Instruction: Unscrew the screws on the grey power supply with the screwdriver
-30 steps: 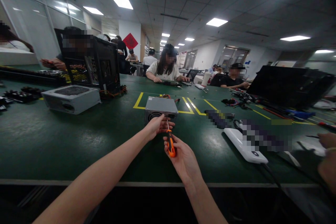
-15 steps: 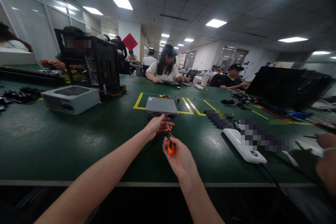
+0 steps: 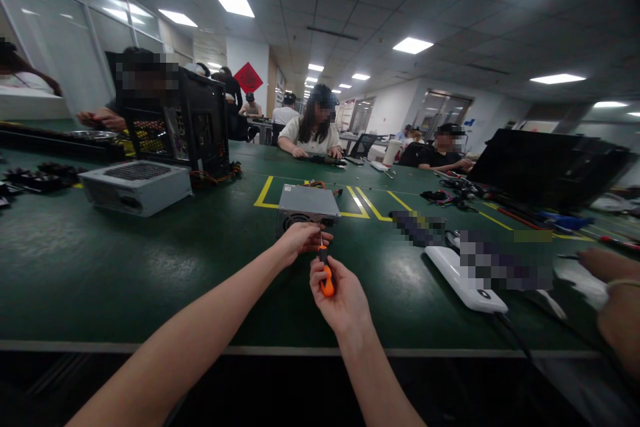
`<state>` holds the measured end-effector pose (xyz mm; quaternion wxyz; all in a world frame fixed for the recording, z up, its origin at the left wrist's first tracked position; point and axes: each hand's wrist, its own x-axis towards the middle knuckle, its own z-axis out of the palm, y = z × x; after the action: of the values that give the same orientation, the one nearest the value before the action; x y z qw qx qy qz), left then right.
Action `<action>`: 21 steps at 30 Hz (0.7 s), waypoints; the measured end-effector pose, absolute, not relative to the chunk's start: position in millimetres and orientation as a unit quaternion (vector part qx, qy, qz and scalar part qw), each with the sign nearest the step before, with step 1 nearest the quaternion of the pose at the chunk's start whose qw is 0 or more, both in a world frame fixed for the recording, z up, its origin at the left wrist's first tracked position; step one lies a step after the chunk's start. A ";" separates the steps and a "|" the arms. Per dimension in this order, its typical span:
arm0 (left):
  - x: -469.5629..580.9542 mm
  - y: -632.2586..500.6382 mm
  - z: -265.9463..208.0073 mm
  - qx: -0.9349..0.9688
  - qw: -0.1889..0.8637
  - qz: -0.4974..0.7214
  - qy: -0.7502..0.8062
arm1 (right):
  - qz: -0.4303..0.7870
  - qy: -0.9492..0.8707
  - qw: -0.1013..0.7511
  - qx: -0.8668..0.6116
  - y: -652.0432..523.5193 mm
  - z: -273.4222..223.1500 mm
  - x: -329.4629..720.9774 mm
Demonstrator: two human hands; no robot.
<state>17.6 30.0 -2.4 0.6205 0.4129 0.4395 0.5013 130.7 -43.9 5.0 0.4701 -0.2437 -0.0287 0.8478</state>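
A grey computer power supply (image 3: 309,200) sits on the green table, with its fan grille side facing me. My right hand (image 3: 340,290) is closed around the orange and black handle of a screwdriver (image 3: 327,280), whose thin shaft points away from me at the power supply. My left hand (image 3: 300,240) is in front of the power supply's near face, its fingers drawn together around the screwdriver's tip. Whatever is pinched there is too small and covered to make out.
Left stand a second power supply (image 3: 137,187) and a black computer case (image 3: 203,123). To the right lie a white power bank (image 3: 463,279) with a cable, a bundle of cables (image 3: 453,192) and a dark panel (image 3: 555,170). Another person's hand (image 3: 607,263) reaches in at far right.
The screwdriver handle has turned a little in my right hand and its butt has shifted slightly right. My left hand stays nearly in place. The other person's hand at far right has moved left.
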 end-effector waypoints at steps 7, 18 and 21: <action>18.1 31.9 -4.5 0.409 0.621 0.513 0.429 | 0.843 -0.045 0.467 -0.264 -45.0 5.8 131.5; 3.8 24.8 5.0 0.684 0.084 0.448 0.569 | 0.859 -0.075 0.421 -0.282 -42.7 4.2 130.9; -4.7 25.1 12.1 0.671 0.084 0.481 0.558 | 0.843 -0.073 0.438 -0.304 -39.0 5.9 133.9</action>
<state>-4.7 25.1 12.1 0.0838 0.6708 0.5583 0.4809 133.9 -39.0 5.9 0.4380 -0.3044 -0.0730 0.8427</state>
